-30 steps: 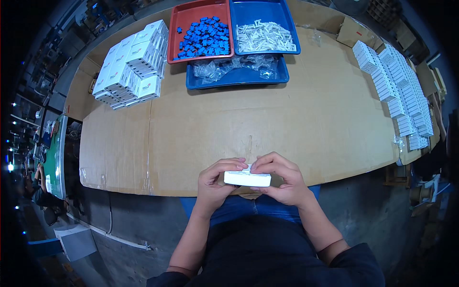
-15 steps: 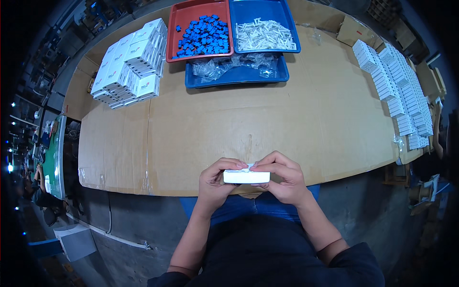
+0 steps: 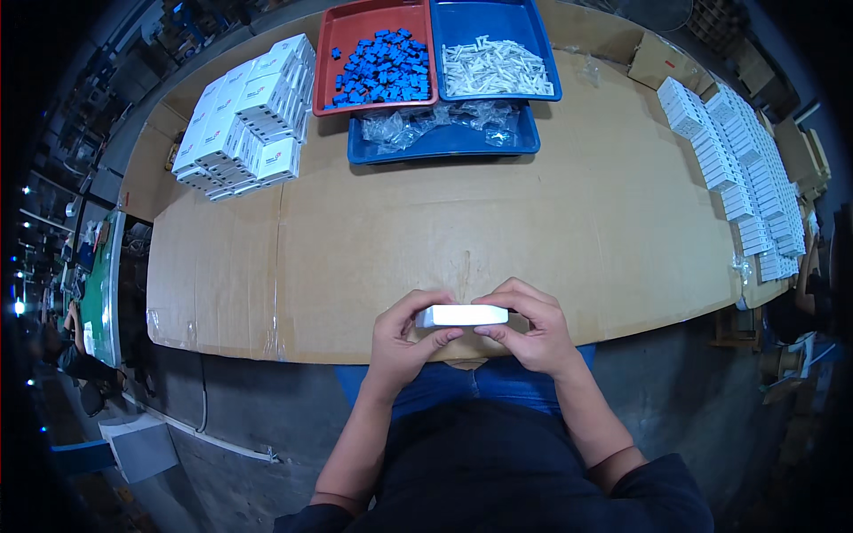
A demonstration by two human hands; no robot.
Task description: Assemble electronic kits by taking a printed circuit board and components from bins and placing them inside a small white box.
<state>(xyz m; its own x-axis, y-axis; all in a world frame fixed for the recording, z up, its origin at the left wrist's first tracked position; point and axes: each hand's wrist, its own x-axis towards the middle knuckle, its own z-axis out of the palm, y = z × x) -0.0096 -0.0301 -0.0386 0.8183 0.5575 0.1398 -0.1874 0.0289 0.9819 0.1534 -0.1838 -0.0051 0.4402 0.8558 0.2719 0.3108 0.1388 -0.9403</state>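
Note:
Between both hands is a small white box, held up just above the near edge of the table. My left hand grips its left end, thumb below and fingers behind. At the other end my right hand pinches it, with the thumb underneath and the fingers along the far side. A plain, bright white long side of the box faces me. Its far face is hidden from view.
White boxes are stacked at the far left, and rows of similar boxes line the right. A red tray holds blue parts; a blue tray holds white parts. Below them, another blue tray contains clear plastic bags. Cardboard covers the table.
The box has been turned and raised slightly. My thumbs have come under its near side, where before fingers and thumbs were working at its top.

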